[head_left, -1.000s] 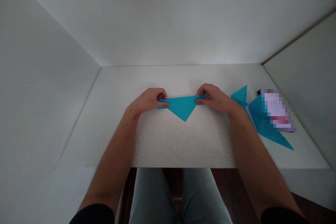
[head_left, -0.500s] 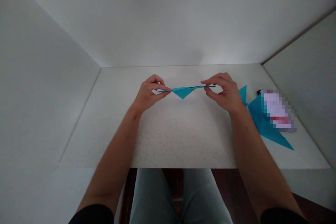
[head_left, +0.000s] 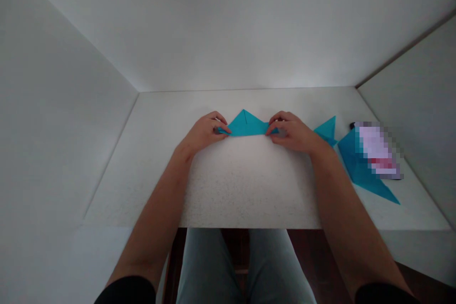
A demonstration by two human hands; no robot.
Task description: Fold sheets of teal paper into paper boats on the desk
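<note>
Toward twelve o'clock on the speckled white countertop [head_left: 249,185], a teal origami triangle [head_left: 245,125], apex pointing away, low against the surface; left hand [head_left: 204,132] and right hand [head_left: 290,133] pinching its two ends; around three o'clock, just past the right hand, more folded teal paper [head_left: 359,166], partly covered by a pixelated item [head_left: 377,149].

A speckled white tabletop [head_left: 249,185] bears folded teal paper [head_left: 358,171]; a blurred object [head_left: 379,149] overlaps it.

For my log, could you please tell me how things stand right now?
Left hand, right hand pinching blue paper ends. Paper resting on table, apex away. Folded blue piece beside right hand.
</note>
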